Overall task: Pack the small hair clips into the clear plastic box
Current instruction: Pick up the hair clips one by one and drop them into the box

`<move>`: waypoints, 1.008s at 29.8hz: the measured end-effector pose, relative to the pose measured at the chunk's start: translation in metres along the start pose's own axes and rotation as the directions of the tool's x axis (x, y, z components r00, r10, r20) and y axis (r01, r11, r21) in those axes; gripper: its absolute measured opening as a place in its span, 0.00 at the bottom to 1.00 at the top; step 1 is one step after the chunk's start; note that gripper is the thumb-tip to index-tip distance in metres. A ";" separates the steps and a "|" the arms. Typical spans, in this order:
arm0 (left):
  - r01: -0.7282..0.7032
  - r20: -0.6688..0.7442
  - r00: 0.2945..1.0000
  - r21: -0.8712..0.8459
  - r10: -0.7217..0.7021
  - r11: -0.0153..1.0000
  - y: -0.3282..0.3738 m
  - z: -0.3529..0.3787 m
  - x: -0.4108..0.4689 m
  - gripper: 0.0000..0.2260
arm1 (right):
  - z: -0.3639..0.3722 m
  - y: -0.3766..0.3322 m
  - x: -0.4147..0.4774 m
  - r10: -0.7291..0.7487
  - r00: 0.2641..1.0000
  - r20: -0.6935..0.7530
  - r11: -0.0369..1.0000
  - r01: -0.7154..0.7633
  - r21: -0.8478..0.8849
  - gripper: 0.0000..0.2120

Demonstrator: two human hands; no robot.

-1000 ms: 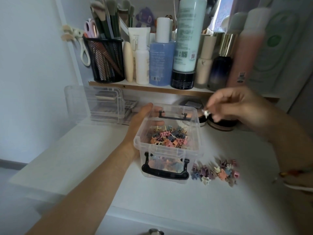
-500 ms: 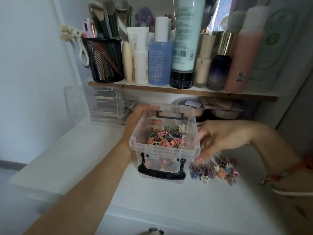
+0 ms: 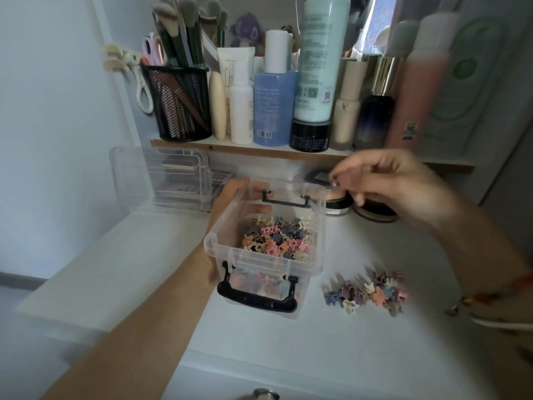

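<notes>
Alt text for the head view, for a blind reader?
A person's right hand pinches what looks like a small pink hair clip above the open clear plastic box, which the left hand grips. Pastel clips lie heaped inside; another pile lies on the white tabletop to its right.

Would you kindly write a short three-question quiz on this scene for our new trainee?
1. True or false: the left hand holds the box.
2. Fill in: the loose clips lie on the table to the box's ____ side.
3. The right hand is: A) flat on the table; B) raised, pinching a clip; C) inside the box.
Key: 1 true; 2 right; 3 B.
</notes>
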State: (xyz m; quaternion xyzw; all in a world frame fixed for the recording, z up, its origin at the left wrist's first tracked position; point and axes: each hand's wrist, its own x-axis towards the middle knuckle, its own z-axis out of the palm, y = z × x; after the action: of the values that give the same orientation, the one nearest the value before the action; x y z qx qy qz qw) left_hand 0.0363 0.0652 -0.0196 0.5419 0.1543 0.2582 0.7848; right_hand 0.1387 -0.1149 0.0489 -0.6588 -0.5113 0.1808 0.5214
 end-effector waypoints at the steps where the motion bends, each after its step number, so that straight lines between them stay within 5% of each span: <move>1: -0.003 -0.007 1.000 0.006 0.003 1.000 0.000 0.000 0.000 0.16 | 0.005 0.000 0.002 -0.024 0.999 -0.043 0.999 0.026 0.034 0.07; 5: 0.002 -0.014 1.000 -0.006 -0.002 1.000 -0.001 -0.001 0.001 0.16 | 0.009 0.000 0.004 -0.024 0.997 -0.071 0.996 0.018 -0.083 0.09; 8: 0.005 -0.003 1.000 -0.015 -0.005 1.000 -0.001 0.000 -0.001 0.17 | -0.006 0.000 -0.004 0.130 0.980 0.151 0.954 -0.082 -0.288 0.03; 11: 0.000 0.000 1.000 -0.021 0.000 1.000 -0.001 0.000 -0.002 0.17 | -0.007 0.004 -0.008 0.448 0.774 0.447 0.830 -0.174 -0.530 0.07; 14: -0.012 -0.010 1.000 -0.025 0.012 1.000 -0.001 0.000 -0.002 0.16 | 0.004 0.011 -0.004 0.563 0.670 0.484 0.754 -0.177 -0.632 0.07; 27: -0.045 -0.020 0.999 -0.008 0.045 0.999 -0.002 0.002 -0.009 0.15 | 0.009 0.014 -0.001 0.578 0.648 0.497 0.736 -0.150 -0.661 0.06; 30: -0.026 -0.017 1.000 -0.020 0.025 0.999 -0.001 0.004 -0.010 0.16 | 0.006 0.013 -0.003 0.525 0.704 0.478 0.757 -0.129 -0.641 0.06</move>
State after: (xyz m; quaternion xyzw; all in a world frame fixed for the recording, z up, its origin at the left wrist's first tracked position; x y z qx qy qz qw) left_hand 0.0305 0.0564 -0.0194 0.5337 0.1511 0.2742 0.7856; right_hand 0.1390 -0.1131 0.0347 -0.7646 -0.5526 0.3268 0.0563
